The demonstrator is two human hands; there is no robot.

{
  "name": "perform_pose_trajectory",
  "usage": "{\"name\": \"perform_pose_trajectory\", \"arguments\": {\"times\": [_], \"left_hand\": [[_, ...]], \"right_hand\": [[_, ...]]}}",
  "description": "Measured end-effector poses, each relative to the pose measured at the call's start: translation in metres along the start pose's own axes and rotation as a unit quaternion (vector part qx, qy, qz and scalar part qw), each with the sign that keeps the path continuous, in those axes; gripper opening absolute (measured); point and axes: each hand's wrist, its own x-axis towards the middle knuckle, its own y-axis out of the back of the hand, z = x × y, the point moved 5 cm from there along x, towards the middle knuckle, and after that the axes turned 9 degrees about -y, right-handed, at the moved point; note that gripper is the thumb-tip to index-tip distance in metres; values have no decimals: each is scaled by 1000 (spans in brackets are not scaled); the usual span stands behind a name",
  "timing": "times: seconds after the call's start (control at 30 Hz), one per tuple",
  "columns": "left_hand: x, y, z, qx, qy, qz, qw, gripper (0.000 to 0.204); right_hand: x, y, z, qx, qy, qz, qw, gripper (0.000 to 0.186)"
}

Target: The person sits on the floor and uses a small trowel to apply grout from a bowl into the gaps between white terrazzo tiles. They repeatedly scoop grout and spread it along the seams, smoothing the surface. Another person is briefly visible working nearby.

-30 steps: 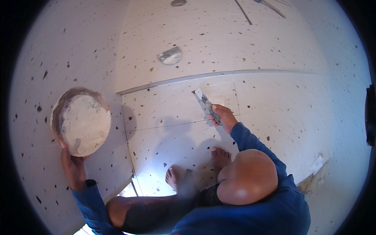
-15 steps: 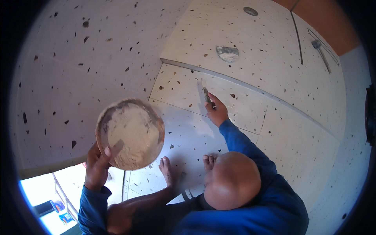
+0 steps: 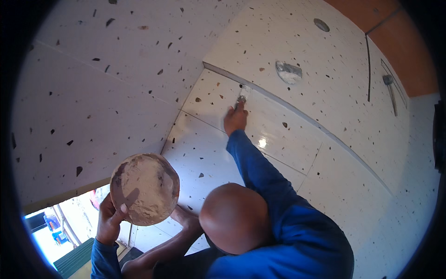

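Note:
My left hand [image 3: 110, 221] grips the lower left rim of a round bowl [image 3: 148, 186] holding a pale, floury-looking material, its thumb over the edge. My right hand [image 3: 236, 120] is closed on a putty knife [image 3: 242, 93], reaching up to the flecked white tiles [image 3: 209, 95] just below a long grey strip [image 3: 297, 115]. The knife's pale blade lies at the tile surface near that strip; much of its handle is hidden by my fingers.
A half-round grey piece [image 3: 288, 72] with pale residue, a round grey fitting [image 3: 321, 24] and a long-handled tool [image 3: 391, 95] show higher up. Flecked panelling [image 3: 93, 116] rises at left, above a bright opening [image 3: 65, 218]. My bare knee [image 3: 232, 218] is in the lower middle.
My right hand has moved up to the tiles beside the strip with the knife. The bowl in my left hand has moved rightward and down. The view has swung toward the left.

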Motion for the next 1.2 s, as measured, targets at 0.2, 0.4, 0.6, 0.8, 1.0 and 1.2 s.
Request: {"name": "perform_pose_trajectory", "arguments": {"times": [0.2, 0.4, 0.6, 0.8, 1.0, 1.2], "left_hand": [[24, 3, -9, -31, -9, -11, 999, 80], [43, 21, -33, -54, -25, -76, 995, 67], [71, 9, -59, -139, -36, -141, 980, 52], [91, 9, -96, -86, -58, -207, 973, 50], [106, -14, -112, -109, -46, -258, 959, 59], [128, -24, -106, -142, -3, -241, 960, 66]], "right_hand": [[25, 1, -13, -14, -84, -137, 987, 63], [25, 6, -11, -112, 50, -62, 991, 47], [42, 25, 4, -141, -14, -68, 988, 57], [1, 65, -41, -44, -76, -202, 976, 35], [-76, 148, -47, 28, -91, -179, 979, 39], [-173, 216, -111, -70, -11, -393, 917, 40]]}}
